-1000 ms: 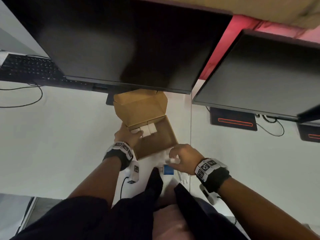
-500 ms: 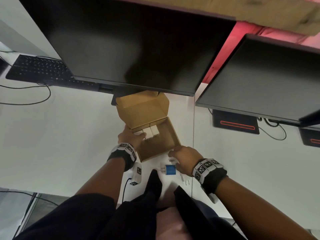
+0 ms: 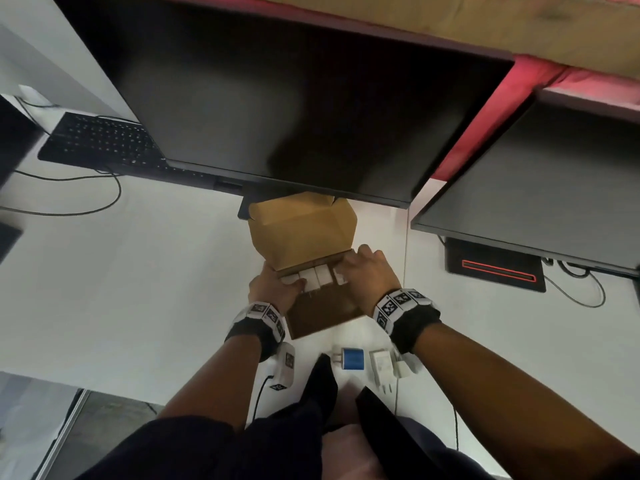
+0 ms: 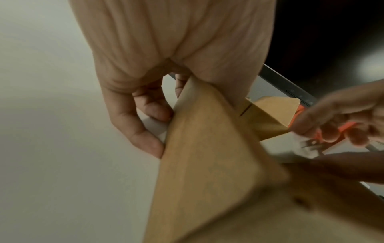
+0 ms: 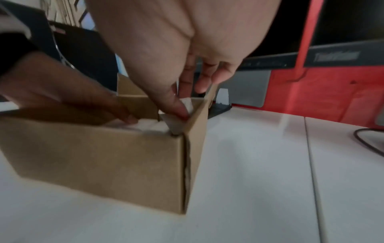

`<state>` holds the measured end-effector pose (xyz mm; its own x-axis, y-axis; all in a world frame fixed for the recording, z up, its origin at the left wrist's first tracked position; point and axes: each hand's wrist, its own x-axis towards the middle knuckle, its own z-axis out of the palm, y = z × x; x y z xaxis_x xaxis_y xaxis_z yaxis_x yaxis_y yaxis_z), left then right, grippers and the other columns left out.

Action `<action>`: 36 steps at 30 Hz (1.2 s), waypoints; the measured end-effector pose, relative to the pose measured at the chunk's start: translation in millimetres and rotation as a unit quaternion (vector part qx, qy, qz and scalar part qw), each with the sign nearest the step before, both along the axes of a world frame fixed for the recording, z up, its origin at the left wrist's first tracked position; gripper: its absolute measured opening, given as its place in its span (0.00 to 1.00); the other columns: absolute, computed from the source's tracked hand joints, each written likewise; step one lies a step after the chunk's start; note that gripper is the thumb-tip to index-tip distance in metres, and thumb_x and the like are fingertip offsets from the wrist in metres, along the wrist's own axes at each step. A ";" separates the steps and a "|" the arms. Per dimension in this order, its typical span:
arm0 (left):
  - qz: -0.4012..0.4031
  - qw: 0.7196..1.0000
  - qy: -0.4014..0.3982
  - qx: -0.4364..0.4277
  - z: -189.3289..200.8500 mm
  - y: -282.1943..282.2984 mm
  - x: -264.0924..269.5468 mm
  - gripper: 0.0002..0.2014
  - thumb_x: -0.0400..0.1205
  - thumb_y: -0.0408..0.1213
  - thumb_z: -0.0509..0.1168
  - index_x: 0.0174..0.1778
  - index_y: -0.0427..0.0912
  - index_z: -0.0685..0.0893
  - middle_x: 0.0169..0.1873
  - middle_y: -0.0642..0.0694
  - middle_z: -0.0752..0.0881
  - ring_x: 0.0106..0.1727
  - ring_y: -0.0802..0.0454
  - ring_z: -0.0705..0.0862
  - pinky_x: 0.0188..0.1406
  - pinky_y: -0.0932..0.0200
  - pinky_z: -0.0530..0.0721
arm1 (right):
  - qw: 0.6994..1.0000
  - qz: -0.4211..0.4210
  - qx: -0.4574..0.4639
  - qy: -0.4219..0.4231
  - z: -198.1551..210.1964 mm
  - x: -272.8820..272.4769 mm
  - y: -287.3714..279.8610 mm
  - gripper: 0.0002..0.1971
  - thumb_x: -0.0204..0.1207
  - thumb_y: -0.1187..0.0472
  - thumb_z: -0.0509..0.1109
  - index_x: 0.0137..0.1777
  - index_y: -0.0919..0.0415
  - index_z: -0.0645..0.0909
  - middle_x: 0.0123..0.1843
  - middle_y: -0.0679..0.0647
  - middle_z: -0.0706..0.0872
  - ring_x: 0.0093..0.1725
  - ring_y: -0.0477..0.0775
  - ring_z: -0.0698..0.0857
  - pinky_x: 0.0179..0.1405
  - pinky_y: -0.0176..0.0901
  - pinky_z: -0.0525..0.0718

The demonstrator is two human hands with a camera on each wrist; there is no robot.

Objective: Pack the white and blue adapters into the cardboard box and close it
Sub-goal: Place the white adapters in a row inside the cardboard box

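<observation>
The cardboard box [image 3: 325, 325] stands open on the white table, its lid [image 3: 301, 233] raised toward the monitor. A row of white adapters [image 3: 317, 277] lies along its far wall. My left hand [image 3: 277, 287] grips the box's left wall [image 4: 207, 164], thumb inside and fingers outside. My right hand [image 3: 351, 268] pinches another white adapter [image 5: 188, 102] down in the far right corner of the box. A blue adapter [image 3: 351, 359] and a white adapter [image 3: 381, 365] lie on the table in front of the box.
A large black monitor [image 3: 277, 98] overhangs the box lid, and a second monitor [image 3: 536, 188] stands to the right. A black keyboard [image 3: 100, 143] with cables lies at the far left. White table [image 3: 121, 278] lies bare left of the box.
My right hand has lifted a white adapter from the table beside the blue one and carried it into the box's far right corner. The left hand stays on the box.
</observation>
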<state>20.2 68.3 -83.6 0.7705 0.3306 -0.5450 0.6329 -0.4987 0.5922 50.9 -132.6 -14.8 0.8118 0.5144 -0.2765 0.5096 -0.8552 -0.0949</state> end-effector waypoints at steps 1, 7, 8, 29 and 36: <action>-0.003 1.000 -0.001 0.002 0.0 0.1 -0.4 0.34 0.74 0.57 0.76 0.75 0.54 0.75 0.62 0.44 0.91 0.63 0.35 0.88 0.62 0.46 0.87 | 1.000 0.005 -0.016 0.002 -5.0 2.4 1.6 0.14 0.74 0.58 0.74 0.60 0.50 0.84 0.63 0.48 0.81 0.66 0.58 0.71 0.62 0.52 0.70; -0.012 1.000 0.001 0.014 -1.1 -0.1 -0.7 0.34 0.74 0.58 0.75 0.75 0.53 0.75 0.63 0.43 0.90 0.64 0.34 0.87 0.63 0.44 0.86 | 0.998 -0.006 -0.051 -0.032 -24.6 -0.6 -4.6 0.06 0.71 0.57 0.76 0.48 0.49 0.87 0.52 0.49 0.86 0.57 0.61 0.72 0.54 0.54 0.70; -0.013 1.000 0.002 0.016 -1.6 -0.3 -0.5 0.34 0.74 0.59 0.75 0.75 0.53 0.75 0.64 0.44 0.90 0.64 0.34 0.87 0.62 0.45 0.86 | 0.998 -0.004 -0.059 -0.034 -26.7 -1.1 -6.3 0.06 0.72 0.58 0.75 0.48 0.49 0.88 0.51 0.48 0.86 0.57 0.61 0.72 0.53 0.54 0.69; 0.012 0.995 0.028 -0.095 12.6 8.8 -6.3 0.36 0.69 0.58 0.72 0.74 0.57 0.72 0.59 0.46 0.87 0.58 0.38 0.89 0.56 0.37 0.93 | 0.976 -0.115 0.180 0.040 -22.2 -90.2 -89.9 0.13 0.73 0.46 0.72 0.50 0.54 0.85 0.49 0.50 0.87 0.53 0.56 0.79 0.56 0.60 0.81; -0.006 0.990 0.034 -0.135 15.6 14.1 -12.9 0.39 0.59 0.57 0.73 0.68 0.56 0.73 0.54 0.44 0.88 0.53 0.37 0.91 0.53 0.35 0.93 | 0.982 0.015 -0.099 0.162 -25.5 -121.6 -84.3 0.46 0.63 0.37 0.78 0.81 0.45 0.65 0.79 0.50 0.71 0.77 0.62 0.63 0.76 0.60 0.59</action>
<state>7.3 82.4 -68.0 0.7317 0.1581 -0.6631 0.6713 -0.3356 0.6608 -70.7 -217.0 -40.3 0.6504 0.4463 -0.6147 0.5043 -0.8588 -0.0899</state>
